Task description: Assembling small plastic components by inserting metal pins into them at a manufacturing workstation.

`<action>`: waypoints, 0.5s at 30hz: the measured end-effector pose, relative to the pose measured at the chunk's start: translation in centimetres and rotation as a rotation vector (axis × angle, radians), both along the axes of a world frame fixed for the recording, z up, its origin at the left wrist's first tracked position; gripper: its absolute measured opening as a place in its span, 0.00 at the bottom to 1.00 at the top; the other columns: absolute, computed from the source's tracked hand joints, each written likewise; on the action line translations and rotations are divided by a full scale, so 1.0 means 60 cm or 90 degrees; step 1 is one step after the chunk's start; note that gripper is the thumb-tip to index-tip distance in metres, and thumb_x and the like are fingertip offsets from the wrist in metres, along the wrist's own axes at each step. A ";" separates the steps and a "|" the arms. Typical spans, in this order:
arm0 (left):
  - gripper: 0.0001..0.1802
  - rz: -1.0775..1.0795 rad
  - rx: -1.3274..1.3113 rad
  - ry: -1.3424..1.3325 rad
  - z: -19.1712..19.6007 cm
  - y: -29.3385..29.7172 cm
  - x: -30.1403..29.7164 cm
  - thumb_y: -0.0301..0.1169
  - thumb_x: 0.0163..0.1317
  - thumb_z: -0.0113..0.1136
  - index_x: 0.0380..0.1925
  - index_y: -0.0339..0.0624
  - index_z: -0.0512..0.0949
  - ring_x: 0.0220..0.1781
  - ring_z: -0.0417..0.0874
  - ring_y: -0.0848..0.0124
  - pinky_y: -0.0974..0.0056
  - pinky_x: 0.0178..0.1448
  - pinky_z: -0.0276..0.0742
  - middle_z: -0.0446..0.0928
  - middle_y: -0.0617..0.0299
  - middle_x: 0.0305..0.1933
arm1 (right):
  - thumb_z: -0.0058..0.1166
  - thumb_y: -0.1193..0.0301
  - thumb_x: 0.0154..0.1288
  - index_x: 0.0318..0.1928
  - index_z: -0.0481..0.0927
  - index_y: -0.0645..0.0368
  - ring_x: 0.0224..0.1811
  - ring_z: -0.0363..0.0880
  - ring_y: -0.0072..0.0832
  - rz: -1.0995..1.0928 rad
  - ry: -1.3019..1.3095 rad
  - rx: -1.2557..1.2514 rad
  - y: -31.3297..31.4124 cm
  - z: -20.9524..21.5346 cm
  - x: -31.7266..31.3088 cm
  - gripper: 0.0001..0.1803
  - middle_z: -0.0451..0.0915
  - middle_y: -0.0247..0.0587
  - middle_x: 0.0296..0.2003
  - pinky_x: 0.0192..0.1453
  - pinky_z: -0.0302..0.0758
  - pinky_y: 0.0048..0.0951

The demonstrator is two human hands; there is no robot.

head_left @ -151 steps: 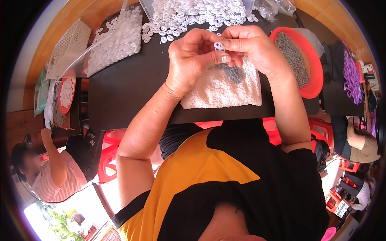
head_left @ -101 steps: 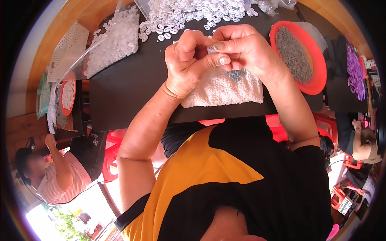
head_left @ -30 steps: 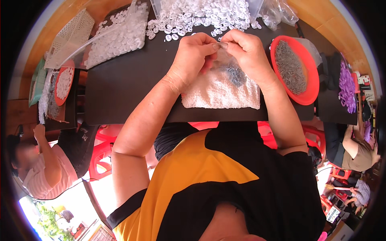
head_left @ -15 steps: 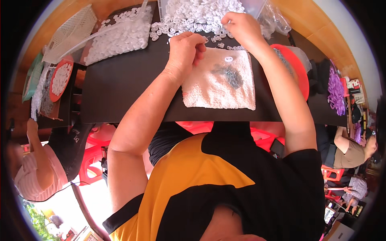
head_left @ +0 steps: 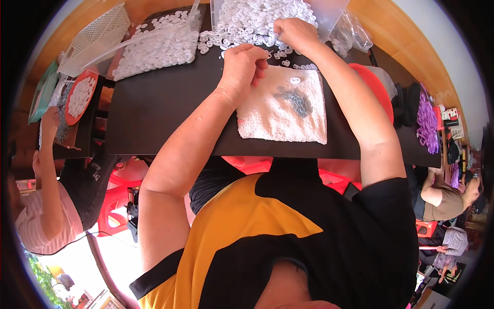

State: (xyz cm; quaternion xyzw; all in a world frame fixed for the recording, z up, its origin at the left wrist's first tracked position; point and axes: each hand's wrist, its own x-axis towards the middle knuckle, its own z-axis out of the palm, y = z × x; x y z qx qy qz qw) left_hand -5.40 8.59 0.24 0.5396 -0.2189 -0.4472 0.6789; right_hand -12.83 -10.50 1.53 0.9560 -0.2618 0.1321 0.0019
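Observation:
My left hand (head_left: 243, 68) is closed in a pinch above the far left corner of a cream towel (head_left: 280, 126). A small piece shows at its fingertips, too small to name. My right hand (head_left: 299, 35) reaches to the front of a heap of white oval plastic pieces (head_left: 257, 21), its fingers drawn together; what they hold, if anything, is hidden. On the towel lie a small pile of grey bits (head_left: 297, 103) and one white oval piece with holes (head_left: 295, 80). Several loose white pieces (head_left: 283, 53) are scattered between my hands.
Left on the dark table (head_left: 164, 118) is a clear bag or tray of white pieces (head_left: 159, 51). A red plate (head_left: 378, 87) sits beside my right forearm, with a purple bundle (head_left: 427, 123) farther right. A co-worker's hand (head_left: 50, 121) is at the left, near an orange plate (head_left: 81, 98).
My right hand has shifted left along the front of the white heap. My left hand keeps its pinch in nearly the same place. The co-worker's hand at left has risen.

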 end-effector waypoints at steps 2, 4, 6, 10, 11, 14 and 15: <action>0.06 -0.001 0.002 -0.002 -0.003 -0.002 0.001 0.28 0.56 0.60 0.24 0.37 0.77 0.17 0.70 0.75 0.69 0.17 0.61 0.74 0.62 0.21 | 0.51 0.72 0.54 0.34 0.81 0.49 0.40 0.82 0.42 -0.005 0.012 -0.001 0.000 0.003 0.003 0.07 0.84 0.40 0.33 0.41 0.75 0.44; 0.06 0.000 0.006 -0.004 -0.003 -0.003 0.001 0.28 0.57 0.60 0.24 0.37 0.77 0.17 0.70 0.74 0.69 0.17 0.62 0.74 0.62 0.21 | 0.50 0.72 0.55 0.33 0.80 0.50 0.41 0.82 0.41 -0.004 0.030 -0.027 0.005 0.006 0.002 0.07 0.84 0.39 0.33 0.41 0.75 0.44; 0.06 0.002 0.002 -0.003 -0.002 -0.002 0.000 0.28 0.57 0.59 0.25 0.37 0.77 0.17 0.70 0.74 0.69 0.17 0.62 0.74 0.62 0.21 | 0.50 0.71 0.56 0.33 0.81 0.49 0.41 0.82 0.41 0.004 0.030 -0.019 0.011 0.010 0.001 0.07 0.84 0.40 0.33 0.42 0.75 0.44; 0.06 0.006 0.004 0.000 -0.002 -0.002 0.001 0.28 0.57 0.59 0.25 0.37 0.77 0.17 0.70 0.74 0.68 0.17 0.61 0.74 0.62 0.21 | 0.50 0.71 0.56 0.36 0.83 0.48 0.43 0.82 0.42 0.030 0.044 0.003 0.009 0.011 -0.003 0.10 0.84 0.42 0.35 0.44 0.75 0.42; 0.06 0.006 0.008 -0.001 -0.001 -0.002 -0.001 0.28 0.57 0.59 0.25 0.37 0.77 0.17 0.70 0.74 0.68 0.17 0.61 0.74 0.62 0.21 | 0.50 0.71 0.56 0.36 0.83 0.48 0.43 0.82 0.42 0.028 0.044 0.003 0.004 0.010 -0.005 0.10 0.84 0.42 0.35 0.44 0.75 0.42; 0.07 0.005 0.011 -0.004 0.002 -0.001 -0.001 0.28 0.57 0.59 0.25 0.37 0.77 0.17 0.69 0.74 0.68 0.17 0.61 0.73 0.62 0.21 | 0.50 0.70 0.57 0.39 0.84 0.49 0.44 0.82 0.42 0.026 0.081 0.001 -0.001 0.011 -0.007 0.12 0.84 0.44 0.36 0.45 0.76 0.43; 0.07 0.003 0.011 -0.006 0.002 -0.001 -0.002 0.28 0.57 0.59 0.24 0.37 0.76 0.16 0.69 0.74 0.68 0.17 0.61 0.73 0.62 0.21 | 0.50 0.70 0.57 0.39 0.84 0.51 0.44 0.83 0.42 0.020 0.105 0.012 -0.002 0.014 -0.006 0.12 0.84 0.45 0.37 0.45 0.76 0.43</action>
